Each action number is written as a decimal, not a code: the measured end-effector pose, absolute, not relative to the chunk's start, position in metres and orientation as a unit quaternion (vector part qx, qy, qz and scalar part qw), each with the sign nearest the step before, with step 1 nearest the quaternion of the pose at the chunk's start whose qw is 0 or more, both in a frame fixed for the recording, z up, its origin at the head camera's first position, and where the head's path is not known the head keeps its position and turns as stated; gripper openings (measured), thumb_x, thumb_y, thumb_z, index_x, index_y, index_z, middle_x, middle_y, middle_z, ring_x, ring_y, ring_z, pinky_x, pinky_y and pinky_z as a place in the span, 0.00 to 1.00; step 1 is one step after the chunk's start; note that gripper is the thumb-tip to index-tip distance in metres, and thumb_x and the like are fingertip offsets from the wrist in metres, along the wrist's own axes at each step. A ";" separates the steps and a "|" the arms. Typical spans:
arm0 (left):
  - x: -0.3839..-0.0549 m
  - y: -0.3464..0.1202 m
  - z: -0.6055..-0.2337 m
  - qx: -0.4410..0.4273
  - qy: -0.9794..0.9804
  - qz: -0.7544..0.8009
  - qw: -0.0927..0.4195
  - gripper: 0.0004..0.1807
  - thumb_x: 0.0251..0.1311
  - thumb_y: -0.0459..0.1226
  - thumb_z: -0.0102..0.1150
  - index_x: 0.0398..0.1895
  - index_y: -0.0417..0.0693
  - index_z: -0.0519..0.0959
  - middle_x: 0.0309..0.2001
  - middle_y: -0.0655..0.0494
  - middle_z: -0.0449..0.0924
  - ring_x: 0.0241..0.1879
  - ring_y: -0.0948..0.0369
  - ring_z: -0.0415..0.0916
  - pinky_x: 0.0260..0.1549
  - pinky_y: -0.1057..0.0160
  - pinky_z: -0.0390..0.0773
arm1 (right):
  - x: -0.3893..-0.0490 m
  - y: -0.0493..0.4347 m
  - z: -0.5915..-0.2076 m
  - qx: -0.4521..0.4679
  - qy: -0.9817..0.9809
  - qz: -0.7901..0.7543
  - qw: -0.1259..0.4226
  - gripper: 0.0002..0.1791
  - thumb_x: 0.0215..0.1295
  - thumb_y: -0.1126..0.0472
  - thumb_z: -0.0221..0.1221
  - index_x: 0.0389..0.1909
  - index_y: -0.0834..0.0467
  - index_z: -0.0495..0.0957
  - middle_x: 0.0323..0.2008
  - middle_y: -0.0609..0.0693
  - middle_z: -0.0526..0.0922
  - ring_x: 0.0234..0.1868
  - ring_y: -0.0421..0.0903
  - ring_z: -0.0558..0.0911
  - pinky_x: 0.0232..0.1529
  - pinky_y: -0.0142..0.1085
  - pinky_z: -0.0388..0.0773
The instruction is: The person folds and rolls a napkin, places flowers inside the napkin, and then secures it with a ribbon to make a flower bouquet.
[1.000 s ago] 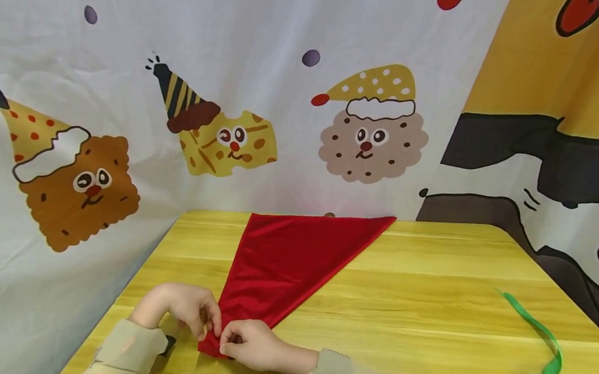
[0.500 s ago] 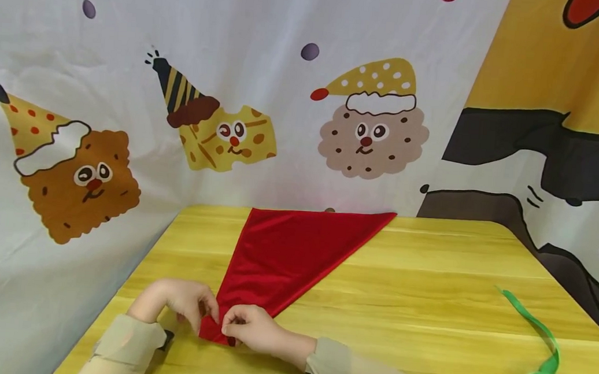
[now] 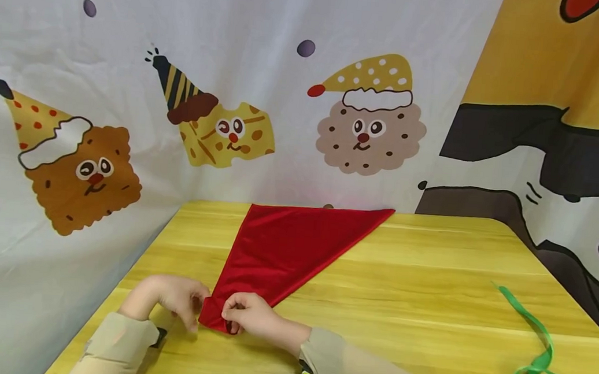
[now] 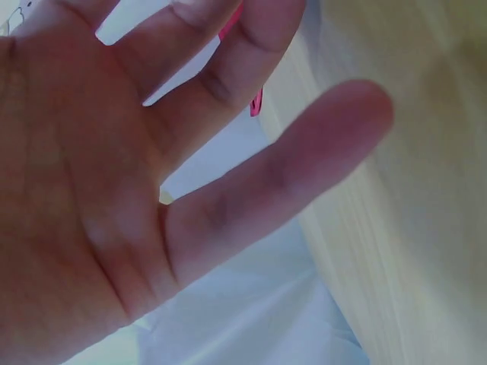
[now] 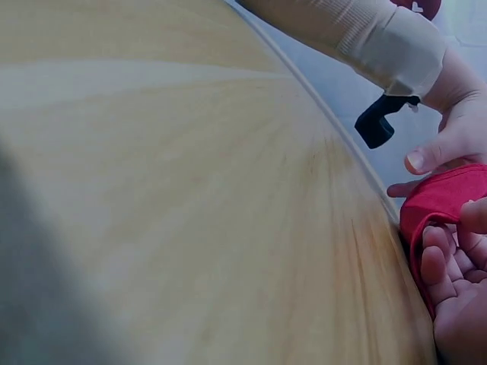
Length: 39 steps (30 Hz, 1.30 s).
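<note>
A red cloth (image 3: 284, 250) lies on the table as a long triangle, wide at the far edge and narrow toward me. Its near end is doubled over into a small fold (image 3: 212, 314). My right hand (image 3: 254, 314) pinches that fold between thumb and fingers; in the right wrist view, its curled fingers (image 5: 434, 262) sit beneath the red fabric (image 5: 437, 201). Just left of the fold is my left hand (image 3: 179, 300), holding nothing. In the left wrist view the left hand (image 4: 99, 175) has its fingers spread apart, with a bit of red behind them.
A green ribbon (image 3: 539, 366) lies loosely looped at the right of the wooden table (image 3: 401, 298). Behind the table hangs a white curtain (image 3: 248, 21) printed with cartoon snacks in party hats. A dark wrist camera (image 5: 377, 122) sticks out below the left sleeve.
My left hand has come off the cloth's near corner and shifted slightly left, its fingers loosening. My right hand keeps its pinch on the fold. The head view has tilted slightly.
</note>
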State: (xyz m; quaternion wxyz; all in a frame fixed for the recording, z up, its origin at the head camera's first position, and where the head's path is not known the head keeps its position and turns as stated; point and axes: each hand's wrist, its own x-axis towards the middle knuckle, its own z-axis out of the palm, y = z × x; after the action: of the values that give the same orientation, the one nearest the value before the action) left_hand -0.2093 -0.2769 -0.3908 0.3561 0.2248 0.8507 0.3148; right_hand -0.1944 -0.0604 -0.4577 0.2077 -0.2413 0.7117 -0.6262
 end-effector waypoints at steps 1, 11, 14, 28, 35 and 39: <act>-0.210 -0.277 -0.391 0.228 0.848 0.319 0.356 0.09 0.44 0.32 0.72 0.28 0.46 0.80 0.22 0.61 0.71 0.16 0.67 0.62 0.16 0.69 0.63 | -0.195 -0.061 -0.458 -0.241 0.711 -0.627 0.207 0.04 0.62 0.70 0.59 0.28 0.65 0.77 0.17 0.47 0.73 0.17 0.40 0.73 0.19 0.28 0.69; -0.224 -0.283 -0.398 0.274 0.836 0.336 0.337 0.06 0.52 0.31 0.66 0.24 0.36 0.81 0.17 0.62 0.74 0.13 0.70 0.56 0.13 0.71 0.57 | -0.202 -0.061 -0.468 -0.249 0.671 -0.657 0.237 0.05 0.63 0.70 0.59 0.33 0.70 0.77 0.20 0.48 0.76 0.20 0.40 0.76 0.23 0.29 0.72; -0.230 -0.281 -0.399 0.286 0.839 0.324 0.329 0.08 0.51 0.31 0.67 0.21 0.35 0.80 0.15 0.66 0.69 0.13 0.71 0.52 0.14 0.72 0.54 | -0.208 -0.057 -0.469 -0.242 0.641 -0.676 0.272 0.06 0.64 0.69 0.58 0.36 0.71 0.76 0.22 0.50 0.78 0.21 0.41 0.78 0.24 0.30 0.75; -0.239 -0.261 -0.395 0.306 0.842 0.307 0.321 0.13 0.50 0.30 0.66 0.15 0.38 0.71 0.15 0.66 0.62 0.17 0.70 0.53 0.20 0.70 0.56 | -0.227 -0.044 -0.455 -0.249 0.663 -0.677 0.202 0.14 0.62 0.68 0.62 0.49 0.65 0.79 0.29 0.49 0.80 0.23 0.44 0.79 0.24 0.33 0.77; -0.237 -0.256 -0.393 0.286 0.845 0.315 0.323 0.10 0.51 0.29 0.66 0.19 0.40 0.74 0.15 0.65 0.62 0.17 0.69 0.53 0.21 0.70 0.57 | -0.229 -0.040 -0.453 -0.273 0.727 -0.614 0.139 0.04 0.57 0.71 0.65 0.34 0.62 0.84 0.23 0.45 0.80 0.20 0.39 0.77 0.22 0.29 0.75; -0.234 -0.253 -0.394 0.284 0.847 0.314 0.322 0.08 0.52 0.29 0.65 0.20 0.41 0.76 0.16 0.65 0.64 0.17 0.69 0.55 0.22 0.70 0.59 | -0.231 -0.036 -0.454 -0.311 0.767 -0.551 0.110 0.07 0.55 0.70 0.67 0.33 0.58 0.84 0.23 0.42 0.80 0.24 0.34 0.76 0.26 0.27 0.72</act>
State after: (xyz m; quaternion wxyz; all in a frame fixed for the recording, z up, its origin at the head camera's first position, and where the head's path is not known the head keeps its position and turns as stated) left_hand -0.2342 -0.2526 -0.3936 0.3218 0.2841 0.8470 0.3135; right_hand -0.2310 -0.0364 -0.4537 0.1101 -0.3108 0.7670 -0.5505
